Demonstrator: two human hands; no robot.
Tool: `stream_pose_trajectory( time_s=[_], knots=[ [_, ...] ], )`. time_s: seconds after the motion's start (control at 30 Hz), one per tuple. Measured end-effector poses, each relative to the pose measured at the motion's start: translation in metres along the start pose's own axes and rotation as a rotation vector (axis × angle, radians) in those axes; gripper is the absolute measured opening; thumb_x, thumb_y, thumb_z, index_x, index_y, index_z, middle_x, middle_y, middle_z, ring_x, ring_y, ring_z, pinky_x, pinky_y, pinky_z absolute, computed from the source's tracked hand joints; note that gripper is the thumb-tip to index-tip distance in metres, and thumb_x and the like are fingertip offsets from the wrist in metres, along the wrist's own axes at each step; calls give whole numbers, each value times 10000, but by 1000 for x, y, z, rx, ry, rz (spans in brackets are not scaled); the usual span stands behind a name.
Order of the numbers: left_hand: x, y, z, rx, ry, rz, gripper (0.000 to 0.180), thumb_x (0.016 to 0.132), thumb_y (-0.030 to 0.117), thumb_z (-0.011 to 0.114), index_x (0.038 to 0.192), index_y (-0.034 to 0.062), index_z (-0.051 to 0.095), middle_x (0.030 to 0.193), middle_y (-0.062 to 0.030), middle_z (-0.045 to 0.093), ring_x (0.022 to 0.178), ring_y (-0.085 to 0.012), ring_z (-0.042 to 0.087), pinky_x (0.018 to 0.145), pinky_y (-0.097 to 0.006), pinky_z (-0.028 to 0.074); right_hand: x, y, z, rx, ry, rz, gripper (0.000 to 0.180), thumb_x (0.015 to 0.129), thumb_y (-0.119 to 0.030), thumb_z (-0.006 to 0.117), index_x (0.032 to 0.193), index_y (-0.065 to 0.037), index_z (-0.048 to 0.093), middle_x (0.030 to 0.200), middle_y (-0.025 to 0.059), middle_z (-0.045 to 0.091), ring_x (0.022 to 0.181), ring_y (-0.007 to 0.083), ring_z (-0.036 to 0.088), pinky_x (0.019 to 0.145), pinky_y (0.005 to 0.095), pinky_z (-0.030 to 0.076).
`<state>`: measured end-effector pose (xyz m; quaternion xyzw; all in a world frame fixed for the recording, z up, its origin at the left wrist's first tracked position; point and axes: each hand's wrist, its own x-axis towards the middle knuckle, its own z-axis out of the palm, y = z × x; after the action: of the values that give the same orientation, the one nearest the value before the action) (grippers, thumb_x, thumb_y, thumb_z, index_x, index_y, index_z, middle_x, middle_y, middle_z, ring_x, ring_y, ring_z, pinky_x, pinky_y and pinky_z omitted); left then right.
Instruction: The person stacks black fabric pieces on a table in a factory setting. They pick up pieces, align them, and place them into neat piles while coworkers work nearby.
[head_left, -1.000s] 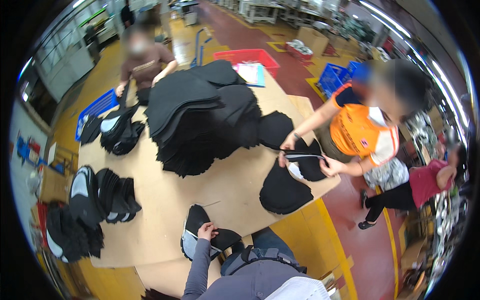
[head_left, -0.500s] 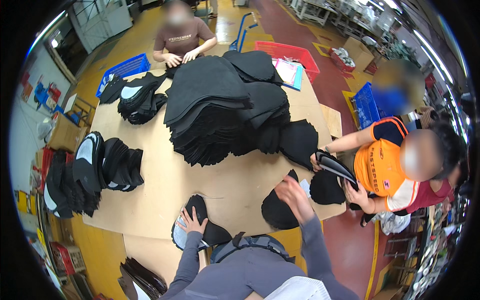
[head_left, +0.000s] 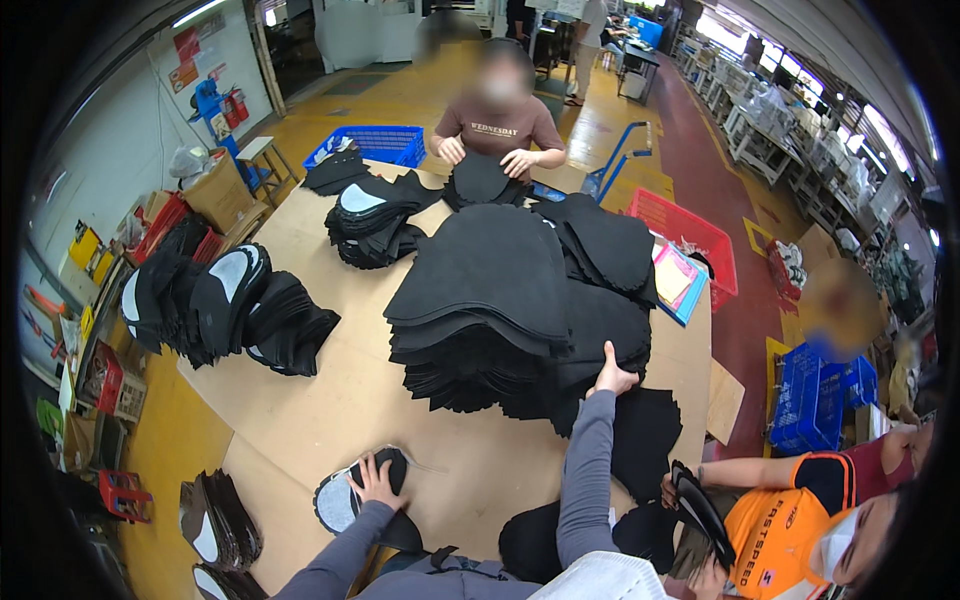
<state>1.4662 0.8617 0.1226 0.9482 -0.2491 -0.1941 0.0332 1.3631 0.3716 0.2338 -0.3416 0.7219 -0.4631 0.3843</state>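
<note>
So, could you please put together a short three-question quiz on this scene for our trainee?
1. True or false: the right hand reaches to the big central pile of black fabric cut pieces.
2. What does the left hand rest on?
A. a red plastic crate
B. a small stack of black pieces with a grey-white underside
C. a blue basket
3. Fill in: the piles lie on a table covered with brown ____ sheets.

Key: 1 true; 2 B; 3 cardboard.
</note>
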Motion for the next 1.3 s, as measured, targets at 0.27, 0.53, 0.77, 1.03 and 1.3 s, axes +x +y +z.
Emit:
stream_pose_trajectory(
  time_s=[0.27, 0.53, 0.77, 1.03, 1.3],
  knots=[
    [-4, 7, 21, 176, -8, 161, 872, 603, 183, 723, 1396, 302, 380, 1586, -104, 42, 1422, -479, -54, 1025, -752, -22, 35, 22, -27, 458, -324, 40, 619, 744, -201, 817, 1248, 19, 534, 1184, 90, 617, 1052, 209, 586, 940, 354, 459],
    [16, -67, -7, 257, -128, 372, 861, 576, 180, 777, 1352, 326, 434, 1578, -72, 99, 1425, -460, -15, 1044, -740, 0, 25, -11, -7, 338, -346, 11, 902, 671, -187, 871, 1375, 41, 355, 1362, 135, 475, 1216, 244, 480, 1055, 338, 355],
    [21, -31, -13, -17, 22, 254, 846, 593, 281, 836, 1345, 235, 453, 1546, -86, 181, 1423, -428, 53, 1058, -703, 39, 36, 5, -3, 522, -466, 34, 710, 697, -71, 835, 1307, 26, 483, 1271, 97, 562, 1139, 219, 532, 1011, 318, 384],
    [59, 246, -35, -1172, -442, 469, 309, 914, 108, 593, 1214, 34, 591, 1179, -88, 641, 1092, -148, 589, 942, -289, 448, 44, 37, -17, 660, -606, 57, 333, 816, -113, 742, 1116, -81, 600, 845, -78, 553, 624, 23, 405, 567, 199, 302],
    [104, 386, -95, -756, 321, 687, 603, 917, 242, 560, 1436, 59, 313, 1482, -204, 265, 1375, -336, 270, 1119, -451, 229, 42, 19, -35, 324, -154, -166, 551, 834, -65, 706, 1313, 43, 456, 1104, 111, 590, 989, 178, 569, 890, 290, 458]
  ],
)
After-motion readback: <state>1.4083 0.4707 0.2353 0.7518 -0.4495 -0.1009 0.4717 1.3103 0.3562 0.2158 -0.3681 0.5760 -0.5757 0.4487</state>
